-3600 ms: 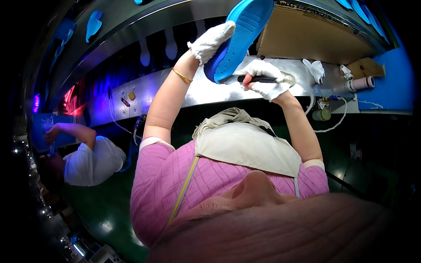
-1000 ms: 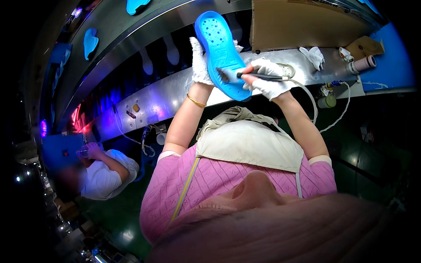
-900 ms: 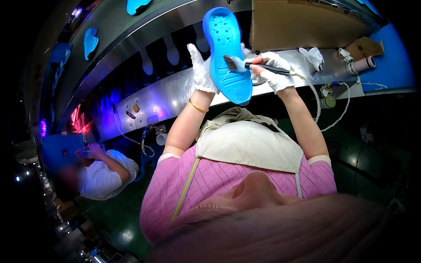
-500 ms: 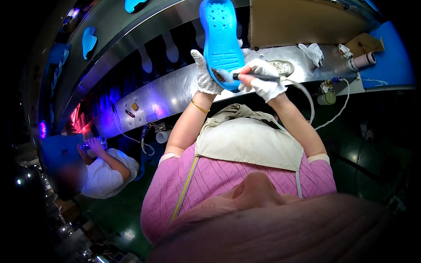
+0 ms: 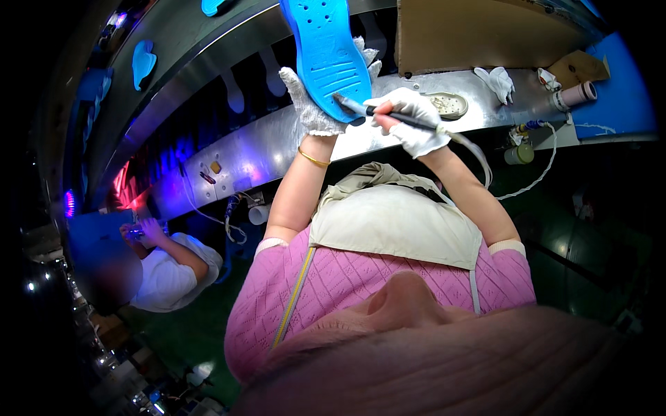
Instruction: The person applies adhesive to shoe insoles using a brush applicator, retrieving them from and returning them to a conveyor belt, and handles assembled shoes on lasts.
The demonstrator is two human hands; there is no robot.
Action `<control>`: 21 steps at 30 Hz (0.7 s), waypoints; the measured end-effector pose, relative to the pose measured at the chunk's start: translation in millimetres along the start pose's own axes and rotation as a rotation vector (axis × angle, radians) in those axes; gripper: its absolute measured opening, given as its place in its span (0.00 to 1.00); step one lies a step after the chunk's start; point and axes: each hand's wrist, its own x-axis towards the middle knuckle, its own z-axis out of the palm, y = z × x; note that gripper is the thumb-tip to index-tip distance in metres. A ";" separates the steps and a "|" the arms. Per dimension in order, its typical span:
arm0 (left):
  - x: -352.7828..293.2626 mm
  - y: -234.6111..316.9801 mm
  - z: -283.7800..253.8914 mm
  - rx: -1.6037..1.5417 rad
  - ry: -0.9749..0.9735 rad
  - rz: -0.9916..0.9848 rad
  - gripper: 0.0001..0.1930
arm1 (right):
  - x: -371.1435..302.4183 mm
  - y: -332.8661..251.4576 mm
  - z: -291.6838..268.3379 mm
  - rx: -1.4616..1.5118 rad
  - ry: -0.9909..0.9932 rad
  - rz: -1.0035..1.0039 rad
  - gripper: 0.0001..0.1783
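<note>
A blue shoe sole (image 5: 329, 52) with ridges and small holes is held up above the metal bench. My left hand (image 5: 309, 107), in a white glove, grips it from beneath, thumb along its left edge and fingertips showing past its right edge. Between the bare fingertips of my right hand (image 5: 414, 118), whose white glove leaves them uncovered, is a dark-handled brush (image 5: 388, 116) with a pale tube running from its rear end. Its bristles touch the sole near the lower end. Just beyond my right hand, a beige clog (image 5: 449, 105) lies on the bench.
A cardboard panel (image 5: 479, 35) stands behind the metal bench (image 5: 263, 145). White gloves (image 5: 496, 83) and a pinkish roll (image 5: 578, 96) lie to the right. Another blue sole (image 5: 143, 64) rests on the conveyor (image 5: 191, 45). A person in white (image 5: 173, 274) works at the left.
My left hand has shifted the sole leftward and tilted it, bringing fingertips into view at its right edge. The brush tip has moved slightly left and up along the sole.
</note>
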 end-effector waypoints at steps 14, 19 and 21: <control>15.0 27.4 -7.8 -0.092 -0.123 -0.140 0.53 | -7.0 -4.0 -14.5 -0.112 -0.246 0.074 0.07; 17.1 37.1 -6.5 -0.042 -0.111 -0.290 0.53 | 0.1 -27.5 -14.1 -0.004 -0.113 0.229 0.09; 17.4 34.2 -4.7 0.118 -0.041 -0.343 0.50 | 13.6 -30.0 -7.7 -0.265 -0.158 -0.196 0.10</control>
